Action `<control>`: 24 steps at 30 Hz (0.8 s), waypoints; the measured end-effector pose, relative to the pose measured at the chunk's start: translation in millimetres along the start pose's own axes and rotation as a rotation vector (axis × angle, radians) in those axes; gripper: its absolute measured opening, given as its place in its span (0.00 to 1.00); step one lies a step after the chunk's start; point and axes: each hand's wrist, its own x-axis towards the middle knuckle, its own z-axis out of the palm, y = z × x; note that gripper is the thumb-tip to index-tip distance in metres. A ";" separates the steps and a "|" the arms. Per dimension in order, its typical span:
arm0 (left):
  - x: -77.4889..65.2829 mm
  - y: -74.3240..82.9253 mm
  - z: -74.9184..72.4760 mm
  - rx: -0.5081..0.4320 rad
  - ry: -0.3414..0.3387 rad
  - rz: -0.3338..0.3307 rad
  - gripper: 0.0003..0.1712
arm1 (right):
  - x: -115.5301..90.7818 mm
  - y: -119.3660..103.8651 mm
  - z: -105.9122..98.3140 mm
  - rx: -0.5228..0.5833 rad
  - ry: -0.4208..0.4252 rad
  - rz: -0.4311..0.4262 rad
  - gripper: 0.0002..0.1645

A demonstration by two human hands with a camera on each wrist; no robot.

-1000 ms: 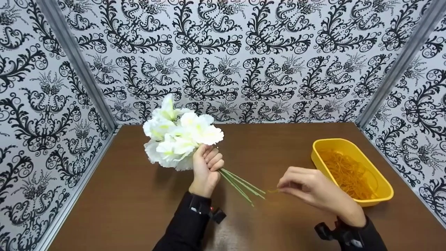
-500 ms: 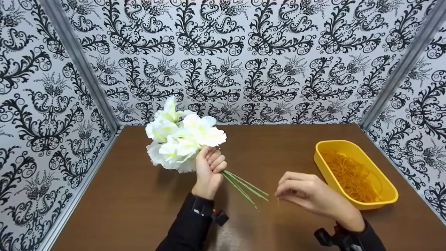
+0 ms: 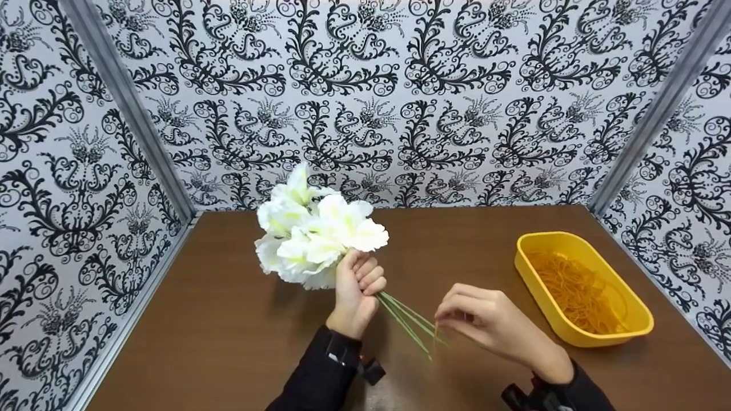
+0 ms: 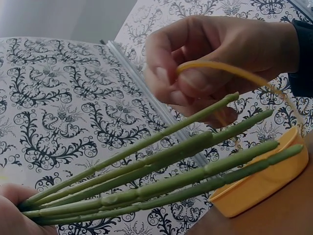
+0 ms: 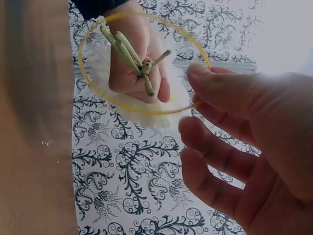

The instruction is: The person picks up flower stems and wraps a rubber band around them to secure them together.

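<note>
My left hand (image 3: 358,291) grips a bunch of white artificial flowers (image 3: 320,237) just below the blooms. Several green stems (image 4: 195,172) stick out from the fist toward the lower right, their ends spread apart. Close to those stem ends, my right hand (image 3: 485,322) pinches a yellow rubber band (image 5: 142,111) between thumb and index finger. In the right wrist view the band hangs as a wide round loop, and the stem ends and left fist appear through it. The other right fingers are loosely bent.
A yellow tub (image 3: 605,341) holding a tangle of rubber bands (image 3: 571,294) stands on the brown table (image 3: 228,331), to the right of my right hand. Patterned panels (image 3: 365,125) with grey corner posts enclose the table at the back and sides.
My left hand has shifted right and toward me with the flowers. The right hand has moved slightly left and down, so the rubber band now overlaps the stem ends in the head view.
</note>
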 end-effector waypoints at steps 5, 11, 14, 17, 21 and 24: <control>0.2 -4.6 -0.3 0.007 0.004 -0.011 0.25 | 0.9 -0.1 4.8 -0.055 0.063 0.025 0.21; -0.2 -5.9 -1.1 0.014 0.002 -0.013 0.25 | 6.5 -2.9 9.3 -0.111 0.177 0.081 0.21; 0.0 -6.2 -1.6 0.018 -0.002 -0.019 0.25 | 9.1 -6.7 11.0 -0.116 0.211 0.114 0.21; 0.1 -6.4 -1.5 0.018 0.000 -0.020 0.25 | 9.9 -12.0 13.1 -0.054 0.190 0.152 0.21; -0.2 -7.4 -0.6 0.020 0.002 -0.019 0.25 | 9.4 -16.2 18.6 0.056 0.150 0.192 0.19; -0.7 -9.4 0.0 0.028 -0.004 -0.027 0.25 | 9.9 -15.4 23.7 0.070 0.148 0.196 0.16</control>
